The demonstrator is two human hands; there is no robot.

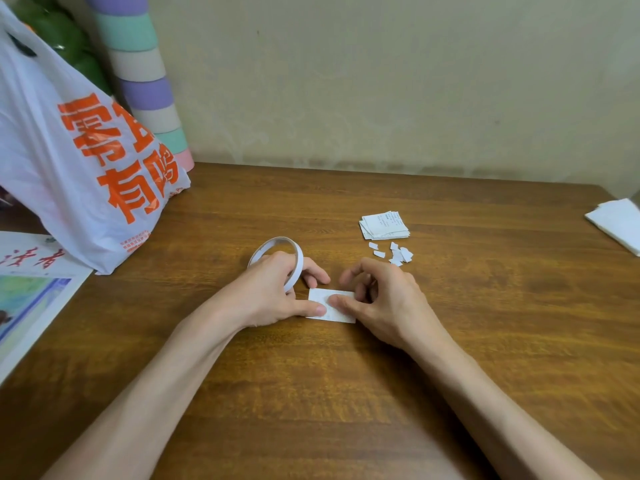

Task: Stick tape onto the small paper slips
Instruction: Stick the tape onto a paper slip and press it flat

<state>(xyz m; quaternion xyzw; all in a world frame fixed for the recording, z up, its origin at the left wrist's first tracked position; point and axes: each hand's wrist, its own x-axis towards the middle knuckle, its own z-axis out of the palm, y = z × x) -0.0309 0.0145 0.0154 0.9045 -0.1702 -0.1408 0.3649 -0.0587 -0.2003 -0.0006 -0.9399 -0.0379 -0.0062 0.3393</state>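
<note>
My left fingers (317,274) are curled through and around the white tape roll (298,263), gripping it so that the ring stands tilted on its edge just behind my left hand (273,292). That hand's thumb lies flat on the left end of the paper slip (341,315), pressing it onto the table (346,393). My right hand (384,303) sits just beside it. Its thumb presses on the same slip, tip nearly meeting my left thumb, and my right fingers (356,268) are curled over the slip's far right end. I cannot tell whether they pinch anything or only hover there. The slip lies flat, long side running left to right, about midway between the table's left and right edges and nearer the far edge than the near one. Beyond my right hand, toward the far edge, a scatter of tiny white scraps (396,254) lies on the wood, and just behind them sits a small, slightly fanned stack of printed slips (384,224). At the right edge lies a folded white sheet (618,220). At the far left corner slumps a white plastic bag (79,161) with large orange lettering, in front of a leaning column of pastel rolls (145,81) against the wall. A printed magazine (31,296) lies along the left edge, partly under the bag.
</note>
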